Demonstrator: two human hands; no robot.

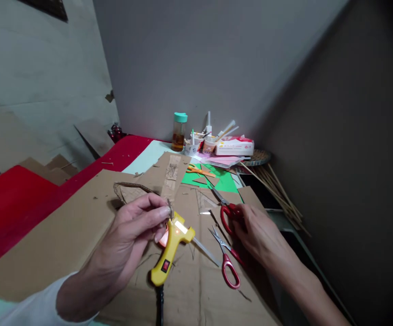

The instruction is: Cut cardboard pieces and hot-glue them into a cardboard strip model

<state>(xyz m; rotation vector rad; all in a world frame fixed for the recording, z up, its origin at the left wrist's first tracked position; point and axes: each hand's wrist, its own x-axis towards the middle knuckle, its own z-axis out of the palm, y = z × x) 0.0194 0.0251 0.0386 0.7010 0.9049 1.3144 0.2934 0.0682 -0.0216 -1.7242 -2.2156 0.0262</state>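
Observation:
My left hand (131, 231) is closed in a pinch, with a small thin brown strip (170, 208), seemingly cardboard, between thumb and fingertips. Behind its knuckles shows a bent cardboard piece (133, 186); whether the hand touches it I cannot tell. My right hand (259, 233) has its fingers on the red handle of a pair of scissors (220, 195), whose blades point away to the upper left. A second pair of red-handled scissors (230, 274) lies just below. Between the hands lies a yellow glue gun (169, 256) with a clear glue stick (207, 252) in its back.
Cardboard sheets (63, 222) cover much of the table. A clear set square (206, 203) and orange scissors (199, 170) lie farther back. A teal-lidded bottle (179, 131), paper cups (210, 146) and a tissue pack (235, 146) stand by the wall. Wooden sticks (281, 194) lie right.

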